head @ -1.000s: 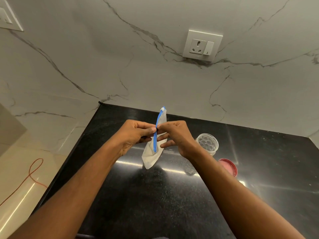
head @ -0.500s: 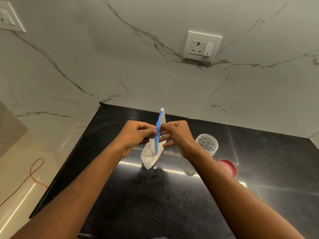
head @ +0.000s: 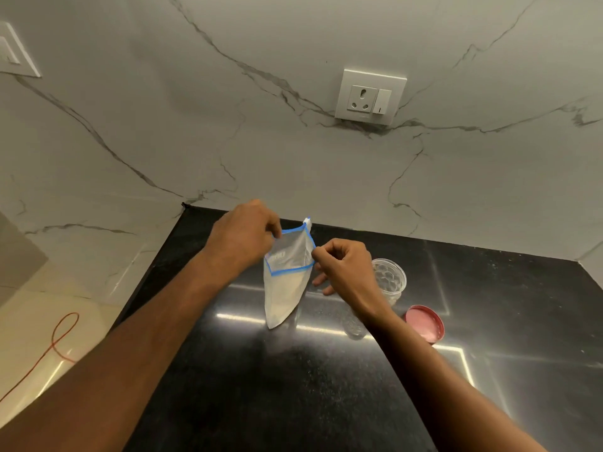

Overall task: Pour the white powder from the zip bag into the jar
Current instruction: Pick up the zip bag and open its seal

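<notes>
left hand (head: pixel 243 238) and right hand (head: pixel 342 265), each grip pinching the zip bag (head: pixel 287 282) mouth apart.

A big white marble wall (head: pixel 293 151) with dark wiggly lines fills the top. A white plug socket (head: pixel 370 96) sits at one o'clock. The shiny black counter (head: pixel 293 386) glows with lights. A red cord (head: pixel 55 340) lies on the pale floor (head: pixel 23 337) at eight o'clock.

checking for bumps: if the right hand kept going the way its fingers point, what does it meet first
The right hand points left, toward the zip bag it already pinches at the blue rim. Beyond the bag is the left hand, probably next, though depth is unclear.
</notes>
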Tool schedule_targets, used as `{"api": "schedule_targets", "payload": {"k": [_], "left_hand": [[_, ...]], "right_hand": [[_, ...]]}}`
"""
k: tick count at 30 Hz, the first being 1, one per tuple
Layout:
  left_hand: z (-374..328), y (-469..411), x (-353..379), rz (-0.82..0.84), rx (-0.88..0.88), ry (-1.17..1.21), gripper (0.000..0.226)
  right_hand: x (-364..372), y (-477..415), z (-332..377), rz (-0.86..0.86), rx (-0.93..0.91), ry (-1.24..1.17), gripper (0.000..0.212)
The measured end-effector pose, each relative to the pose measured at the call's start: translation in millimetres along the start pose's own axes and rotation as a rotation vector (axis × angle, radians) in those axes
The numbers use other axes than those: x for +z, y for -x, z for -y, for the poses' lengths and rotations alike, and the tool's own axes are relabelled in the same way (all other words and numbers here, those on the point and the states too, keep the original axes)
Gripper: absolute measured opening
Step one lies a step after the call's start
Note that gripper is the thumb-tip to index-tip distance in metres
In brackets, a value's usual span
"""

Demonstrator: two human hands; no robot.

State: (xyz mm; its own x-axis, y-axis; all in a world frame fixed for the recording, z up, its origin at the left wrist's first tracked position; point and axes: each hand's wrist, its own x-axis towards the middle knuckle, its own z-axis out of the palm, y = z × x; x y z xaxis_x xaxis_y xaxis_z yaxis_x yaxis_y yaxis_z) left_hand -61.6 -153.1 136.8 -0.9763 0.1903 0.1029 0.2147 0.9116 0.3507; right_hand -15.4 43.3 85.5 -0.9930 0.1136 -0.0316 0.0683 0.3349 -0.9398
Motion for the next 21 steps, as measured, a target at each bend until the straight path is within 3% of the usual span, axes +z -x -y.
{"api": "schedule_targets", "payload": {"k": [3,8,13,17,21], "left_hand": [[-26,-9,0,0.124,0.006,0.066,0.020],[-53,-28,21,0.242,-0.072,0.037,0.049],[-55,-33,35,0.117,-0.123,0.112,0.021],[-53,-29,15,0.068,-0.127,0.230,0.028],[-69,-23,-25,-0.003,-0.010,0.406,0.025]], "right_hand": [[5,3,0,0.031,-0.019,0.001,0.015],[13,9,-4,0.085,-0.068,-0.005,0.014],[13,11,-11,0.101,-0.017,-0.076,0.013],[-9,8,-18,0.066,0.045,-0.179,0.018],[-38,3,-26,-0.036,-0.003,-0.193,0.009]]}}
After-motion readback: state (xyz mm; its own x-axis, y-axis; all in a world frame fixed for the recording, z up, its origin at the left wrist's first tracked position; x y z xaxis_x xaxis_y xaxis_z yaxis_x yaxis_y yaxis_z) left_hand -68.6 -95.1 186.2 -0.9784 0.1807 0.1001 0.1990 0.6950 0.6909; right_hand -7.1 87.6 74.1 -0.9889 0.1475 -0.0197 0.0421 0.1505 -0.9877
